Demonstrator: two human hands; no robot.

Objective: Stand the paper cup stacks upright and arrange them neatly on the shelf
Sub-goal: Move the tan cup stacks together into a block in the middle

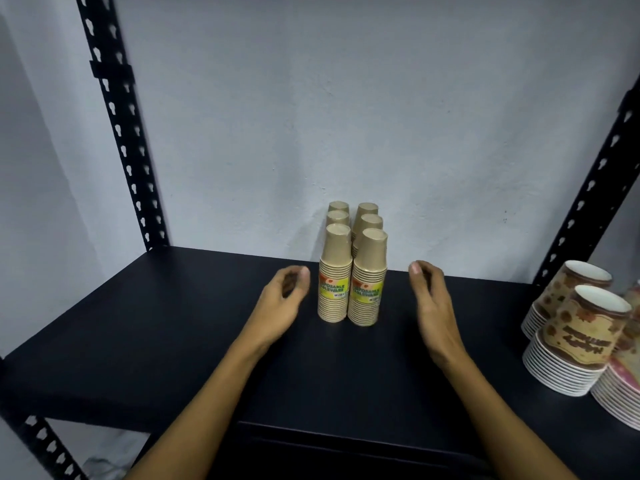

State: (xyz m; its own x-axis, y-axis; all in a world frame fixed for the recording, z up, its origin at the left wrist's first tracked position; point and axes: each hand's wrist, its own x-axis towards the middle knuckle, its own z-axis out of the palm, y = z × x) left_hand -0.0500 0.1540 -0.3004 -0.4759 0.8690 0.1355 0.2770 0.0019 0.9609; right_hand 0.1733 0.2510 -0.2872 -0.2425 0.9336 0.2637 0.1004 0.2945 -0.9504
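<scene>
Six brown paper cup stacks [351, 268] stand upright, mouths down, in two tidy rows of three that run from mid-shelf back to the far wall, the stacks in each row touching or nearly so. The near pair carry yellow labels facing the viewer. Judging from this, the main job looks all but done: no stack lies on its side anywhere on the black shelf [145, 327], and what may remain is a final nudge to square the rows, if that. At the right edge sit other patterned cup stacks [571, 337], upright too, though tilted in the wide lens; whether they need tidying cannot be told. The left hand [281, 306] hangs just left of the near stack, fingers loosely curled, holding nothing and apart from the cups. The right hand [433, 306] hangs just right of the block, fingers relaxed and slightly bent, also empty and touching nothing.
</scene>
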